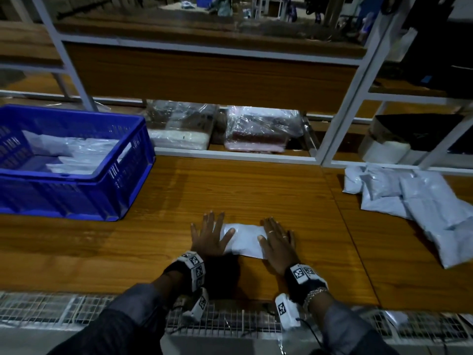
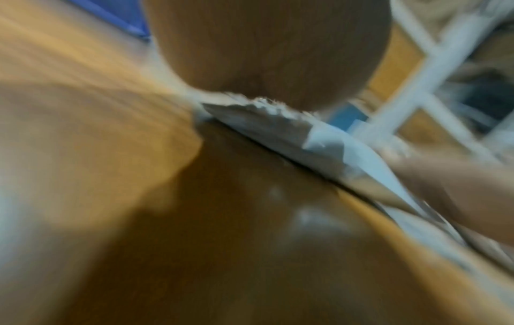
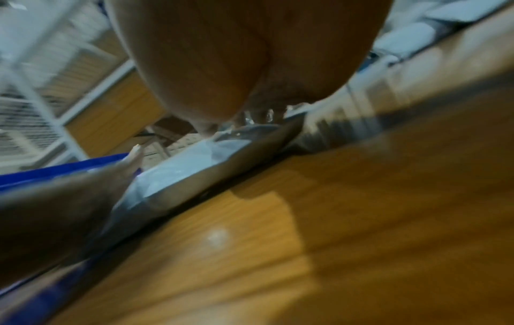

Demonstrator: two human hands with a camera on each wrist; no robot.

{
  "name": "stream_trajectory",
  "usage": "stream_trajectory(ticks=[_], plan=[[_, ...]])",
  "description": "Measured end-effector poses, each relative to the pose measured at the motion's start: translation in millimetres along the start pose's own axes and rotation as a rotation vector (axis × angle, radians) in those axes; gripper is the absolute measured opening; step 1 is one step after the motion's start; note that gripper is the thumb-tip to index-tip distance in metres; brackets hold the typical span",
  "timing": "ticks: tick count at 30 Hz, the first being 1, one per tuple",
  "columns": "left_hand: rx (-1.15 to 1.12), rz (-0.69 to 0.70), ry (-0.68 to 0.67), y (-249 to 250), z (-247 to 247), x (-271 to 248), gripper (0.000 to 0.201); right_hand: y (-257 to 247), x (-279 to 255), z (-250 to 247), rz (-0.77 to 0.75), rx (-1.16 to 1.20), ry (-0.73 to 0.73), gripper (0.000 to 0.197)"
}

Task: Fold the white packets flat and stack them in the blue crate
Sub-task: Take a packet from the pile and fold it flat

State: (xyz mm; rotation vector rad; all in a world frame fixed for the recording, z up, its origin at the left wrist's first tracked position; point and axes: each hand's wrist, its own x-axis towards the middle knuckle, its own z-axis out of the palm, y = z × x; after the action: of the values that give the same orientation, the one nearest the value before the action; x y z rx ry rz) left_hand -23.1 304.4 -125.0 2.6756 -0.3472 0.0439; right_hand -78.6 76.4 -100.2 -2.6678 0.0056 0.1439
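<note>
A folded white packet [image 1: 244,239] lies flat on the wooden table [image 1: 256,188] near its front edge. My left hand [image 1: 208,235] presses on its left end with fingers straight and spread, thumb on top. My right hand [image 1: 277,239] presses flat on its right end the same way. Both wrist views are blurred; the packet [image 2: 328,145] [image 3: 180,171] shows under each palm. The blue crate [image 1: 120,175] stands at the table's left with several white packets [image 1: 76,155] inside. A loose heap of white packets [image 1: 414,201] lies at the right.
A white-framed shelf [image 1: 332,124] rises behind the table and holds clear-wrapped bundles [image 1: 258,129] and dark boxes [image 1: 409,134]. A wire-mesh ledge [image 1: 76,311] runs along the table's front edge.
</note>
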Motion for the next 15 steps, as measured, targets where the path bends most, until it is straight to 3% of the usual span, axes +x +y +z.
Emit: stream_trajectory(ticks=[3,4,7,10,15], plan=[[0.117,0.163,-0.083,5,8,-12,0.061,-22,0,4,-0.113,-0.059,0.024,0.051],[0.130,0.199,-0.090,7,15,-15,0.056,-29,1,9,-0.119,-0.100,-0.001,0.051],[0.174,0.208,-0.051,14,19,-23,0.062,-33,4,25,-0.105,-0.210,0.050,0.064],[0.245,0.222,0.017,12,21,-26,0.060,-27,1,35,-0.129,-0.264,0.126,0.059],[0.145,0.177,-0.063,14,15,-24,0.056,-28,5,35,-0.091,-0.282,0.104,0.058]])
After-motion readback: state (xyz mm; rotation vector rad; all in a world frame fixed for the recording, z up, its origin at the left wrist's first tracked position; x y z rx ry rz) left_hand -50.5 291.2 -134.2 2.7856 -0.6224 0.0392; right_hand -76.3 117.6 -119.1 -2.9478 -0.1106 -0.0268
